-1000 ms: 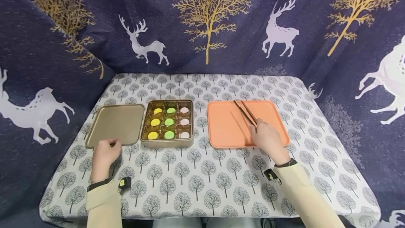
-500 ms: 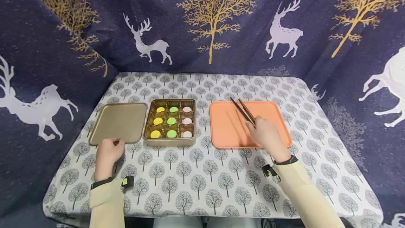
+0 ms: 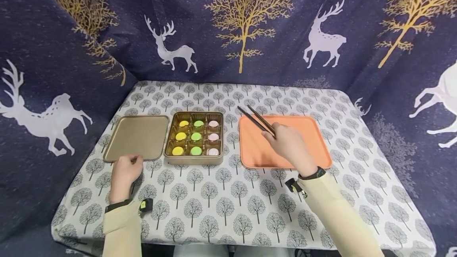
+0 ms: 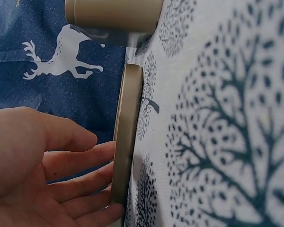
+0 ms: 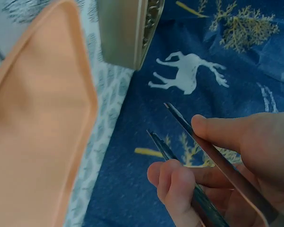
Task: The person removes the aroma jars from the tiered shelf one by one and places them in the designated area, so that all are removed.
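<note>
My right hand (image 3: 290,144) grips metal tweezers (image 3: 251,118) over the orange tray (image 3: 253,156), their tips pointing far left beyond the tray's back edge. In the right wrist view the tweezers' arms (image 5: 213,155) are spread, with nothing between the tips. My left hand (image 3: 125,175) rests at the near edge of a flat gold lid (image 3: 137,138); in the left wrist view its loosely bent fingers (image 4: 80,189) meet the lid's rim (image 4: 127,109). Between lid and tray stands a gold box (image 3: 192,161) with a divided insert holding yellow (image 3: 177,151), green (image 3: 196,151) and pale pink (image 3: 213,152) round pieces.
A white tablecloth with printed trees (image 3: 210,209) covers the table. Dark blue curtains (image 3: 210,31) with deer and gold trees hang close behind it and at both sides. The box's raised walls stand higher than the lid and the tray.
My right hand has moved left with the tweezers, whose tips have swung left and away from over the tray. The left hand stays at the lid's edge. The head view has shifted slightly.
</note>
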`<state>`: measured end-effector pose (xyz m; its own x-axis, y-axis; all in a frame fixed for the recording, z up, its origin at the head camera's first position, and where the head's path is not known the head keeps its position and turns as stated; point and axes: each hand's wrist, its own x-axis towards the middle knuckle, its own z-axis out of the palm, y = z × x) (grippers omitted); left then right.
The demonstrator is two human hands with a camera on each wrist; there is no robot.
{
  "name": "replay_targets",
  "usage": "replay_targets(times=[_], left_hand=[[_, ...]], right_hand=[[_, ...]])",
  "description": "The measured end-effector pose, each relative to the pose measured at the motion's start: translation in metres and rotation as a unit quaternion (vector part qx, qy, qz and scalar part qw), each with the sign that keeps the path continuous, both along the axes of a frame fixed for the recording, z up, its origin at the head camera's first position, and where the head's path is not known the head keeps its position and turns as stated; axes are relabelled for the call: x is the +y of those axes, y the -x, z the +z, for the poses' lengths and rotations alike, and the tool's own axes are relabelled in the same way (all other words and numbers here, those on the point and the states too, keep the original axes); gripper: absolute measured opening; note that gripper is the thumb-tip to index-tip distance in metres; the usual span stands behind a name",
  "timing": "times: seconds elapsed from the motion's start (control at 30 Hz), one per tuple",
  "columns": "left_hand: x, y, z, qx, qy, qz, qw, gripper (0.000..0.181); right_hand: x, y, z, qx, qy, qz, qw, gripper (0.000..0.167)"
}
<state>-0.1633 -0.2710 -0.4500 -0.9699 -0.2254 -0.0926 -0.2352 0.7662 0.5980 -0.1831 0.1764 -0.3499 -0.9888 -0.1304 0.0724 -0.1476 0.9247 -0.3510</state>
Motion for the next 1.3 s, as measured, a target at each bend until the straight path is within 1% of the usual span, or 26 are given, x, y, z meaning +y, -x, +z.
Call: replay_targets(times=[0.17,0.37,0.47,0.57,0.7,0.77,0.83,0.9,0.93,1.0,1.1,1.17,1.2,1.3], left_hand=[[0.003,-0.002,-0.003,0.019,0.011,0.001,0.9998,0.037],[-0.001,0.000,-0.007,0.051,0.009,-0.007,0.9987,0.029],[-0.004,0.001,-0.007,0.061,0.009,0.001,0.9981,0.027],[-0.005,0.003,-0.008,0.062,0.014,0.014,0.9979,0.026],[-0.003,0.001,-0.005,0.054,0.014,0.022,0.9982,0.028],[-0.001,-0.001,-0.002,0.056,0.013,0.027,0.9980,0.029],[0.004,-0.002,0.001,0.068,0.007,0.033,0.9971,0.031],[0.010,-0.001,0.005,0.084,-0.013,0.036,0.9957,0.033],[0.014,0.000,0.007,0.087,-0.028,0.035,0.9952,0.035],[0.021,0.003,0.009,0.083,-0.063,0.013,0.9945,0.039],[0.033,0.008,0.011,0.045,-0.104,-0.029,0.9931,0.047],[0.039,0.011,0.011,0.024,-0.113,-0.053,0.9918,0.049],[0.042,0.012,0.011,0.015,-0.116,-0.060,0.9913,0.050],[0.048,0.013,0.010,0.001,-0.124,-0.062,0.9904,0.048]], right_hand=[[-0.013,0.005,0.006,0.002,0.003,0.013,0.9999,0.031],[-0.026,0.009,0.011,0.009,0.007,0.025,0.9996,0.031],[-0.033,0.010,0.012,0.016,0.004,0.033,0.9993,0.033],[-0.040,0.012,0.012,0.019,-0.004,0.042,0.9989,0.034],[-0.050,0.015,0.013,0.013,-0.017,0.055,0.9983,0.034],[-0.056,0.018,0.013,0.011,-0.023,0.063,0.9977,0.033],[-0.061,0.021,0.014,0.008,-0.030,0.070,0.9971,0.032],[-0.065,0.023,0.015,0.004,-0.032,0.075,0.9967,0.032],[-0.067,0.024,0.015,0.001,-0.031,0.075,0.9967,0.032],[-0.070,0.025,0.016,-0.010,-0.029,0.074,0.9968,0.033],[-0.075,0.027,0.018,-0.025,-0.031,0.074,0.9965,0.037],[-0.079,0.030,0.018,-0.034,-0.037,0.077,0.9958,0.041],[-0.081,0.031,0.018,-0.037,-0.041,0.079,0.9954,0.042],[-0.088,0.035,0.016,-0.041,-0.047,0.083,0.9946,0.042]])
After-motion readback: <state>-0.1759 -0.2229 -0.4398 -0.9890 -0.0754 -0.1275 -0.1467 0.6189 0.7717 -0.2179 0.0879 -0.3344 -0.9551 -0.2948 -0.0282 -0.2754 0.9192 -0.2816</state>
